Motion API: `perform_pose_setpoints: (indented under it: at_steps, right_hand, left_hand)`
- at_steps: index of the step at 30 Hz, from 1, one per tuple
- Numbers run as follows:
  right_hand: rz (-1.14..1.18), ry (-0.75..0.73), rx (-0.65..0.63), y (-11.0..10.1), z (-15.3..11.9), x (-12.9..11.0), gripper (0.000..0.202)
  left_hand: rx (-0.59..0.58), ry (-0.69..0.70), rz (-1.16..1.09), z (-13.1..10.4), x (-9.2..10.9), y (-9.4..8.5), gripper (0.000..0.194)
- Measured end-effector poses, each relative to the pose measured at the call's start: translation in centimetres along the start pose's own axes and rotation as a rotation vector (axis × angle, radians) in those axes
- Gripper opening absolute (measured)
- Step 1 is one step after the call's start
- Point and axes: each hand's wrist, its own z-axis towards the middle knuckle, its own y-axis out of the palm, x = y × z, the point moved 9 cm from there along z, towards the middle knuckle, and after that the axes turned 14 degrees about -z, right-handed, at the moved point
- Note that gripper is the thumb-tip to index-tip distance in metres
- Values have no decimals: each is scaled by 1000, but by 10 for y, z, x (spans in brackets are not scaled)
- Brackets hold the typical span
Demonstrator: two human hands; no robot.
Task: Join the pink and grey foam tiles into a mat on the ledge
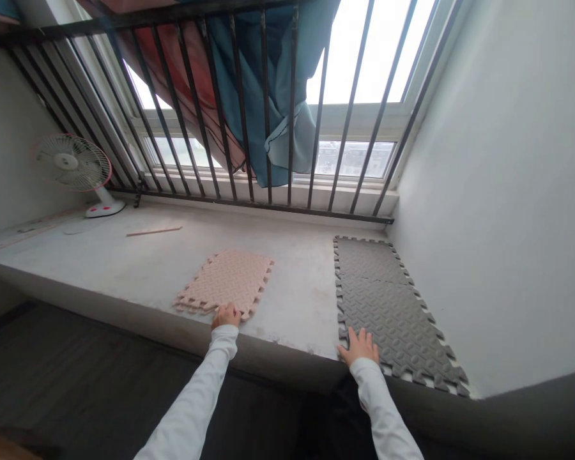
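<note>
Left grip [227, 315] holds pink mat [232, 275]; right grip [361, 347] splayed on grey mats [388, 313]

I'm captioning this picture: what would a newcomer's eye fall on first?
Probably the blue and pink curtain behind the dark railing. Next, the pink mat on the pale ledge, with the left hand at its near edge, and grey mats beside the right wall, under the right hand.
</note>
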Motion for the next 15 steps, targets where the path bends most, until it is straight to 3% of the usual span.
perform_pose_setpoints:
  at_steps: [7, 15]
  right_hand:
    - [11, -56, -16, 2, 1, 4, 63]
    - [27, -127, 17, 4, 3, 9, 63]
  left_hand:
    - [-8, -15, 14, -5, 13, -8, 26]
    - [44, 40, 18, -9, 7, -8, 25]
